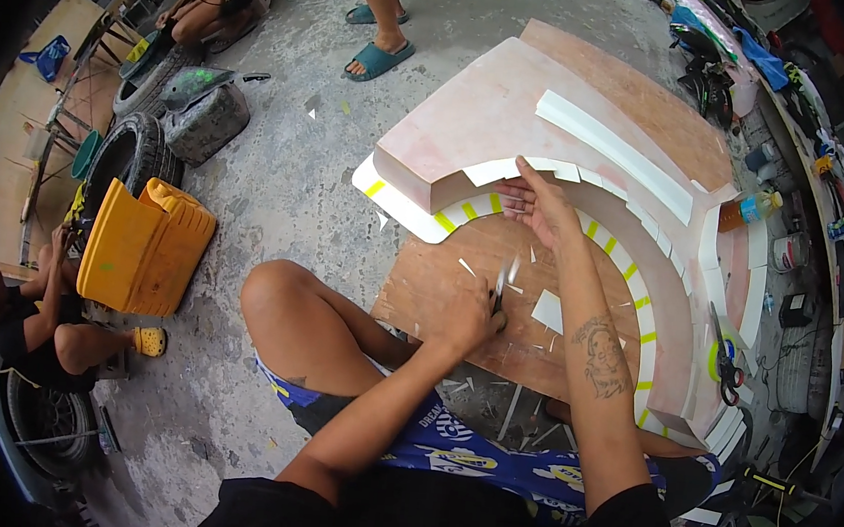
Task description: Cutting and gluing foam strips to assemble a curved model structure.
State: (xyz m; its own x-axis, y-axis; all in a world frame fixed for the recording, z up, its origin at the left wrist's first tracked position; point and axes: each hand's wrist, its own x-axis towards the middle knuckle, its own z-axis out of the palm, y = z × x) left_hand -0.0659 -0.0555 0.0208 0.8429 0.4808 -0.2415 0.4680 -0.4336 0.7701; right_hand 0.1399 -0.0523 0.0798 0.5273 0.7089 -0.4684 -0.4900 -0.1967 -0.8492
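The person sits on a grey concrete floor (279, 181) with one bare knee raised, working over a curved pale panel (475, 118) that lies on a brown plywood board (440, 285). The right hand (539, 206) lies flat with fingers spread on the white foam strip (586, 228) that follows the panel's inner curve and is marked with yellow-green tape pieces. The left hand (469, 318) is closed around a small dark cutting tool (498, 292), its tip resting on the board just below the strip. White offcuts are scattered on the board near both hands, and a longer white strip (613, 145) lies across the panel's top.

At the right end of the curve, scissors with red handles (726, 365) rest beside a yellow-green tape roll (717, 358). Further right, a cluttered counter (809, 197) holds bottles, tins and small tools. To the left stand a yellow plastic crate (143, 244), tyres (131, 153) and a grey camouflage-patterned part (209, 119). Another person sits low at the left edge, a third crouches at the top left, and a pair of feet in blue sandals (380, 57) stands at the top, well apart from the work. Nothing lies between the hands and the strip.
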